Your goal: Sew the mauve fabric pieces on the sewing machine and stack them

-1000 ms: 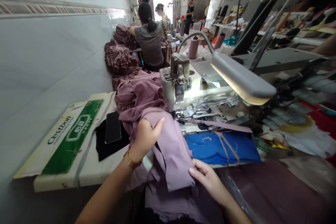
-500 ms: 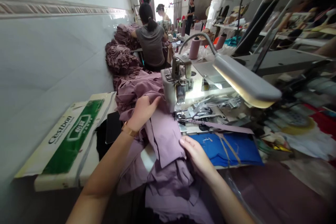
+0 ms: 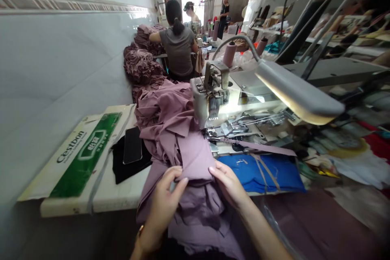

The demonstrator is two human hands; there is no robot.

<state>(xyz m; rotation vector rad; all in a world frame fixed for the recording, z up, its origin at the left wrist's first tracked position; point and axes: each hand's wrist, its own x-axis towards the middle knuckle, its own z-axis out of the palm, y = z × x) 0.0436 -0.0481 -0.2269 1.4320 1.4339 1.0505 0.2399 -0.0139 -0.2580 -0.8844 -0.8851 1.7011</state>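
Note:
Mauve fabric (image 3: 196,154) lies in front of the sewing machine (image 3: 213,105), with its near edge between my hands. My left hand (image 3: 169,191) pinches the left corner of that edge between thumb and fingers. At the right corner, my right hand (image 3: 227,180) grips the cloth, its thumb on top. More of the same fabric hangs over the table edge below my hands and is heaped behind, left of the machine head. A narrow mauve strip (image 3: 258,146) runs from the needle area out to the right.
Left of the fabric, a phone (image 3: 133,145) rests on a black cloth. A Cestbon carton sheet (image 3: 79,154) covers the table by the wall. Blue cloth (image 3: 258,172) sits before the machine. A lit lamp (image 3: 301,89) hangs above it. A seated co-worker (image 3: 178,44) is ahead.
My left hand has come back from the heaped fabric toward me and now pinches the cloth's near edge. My right hand stays at the right corner. The phone is now uncovered.

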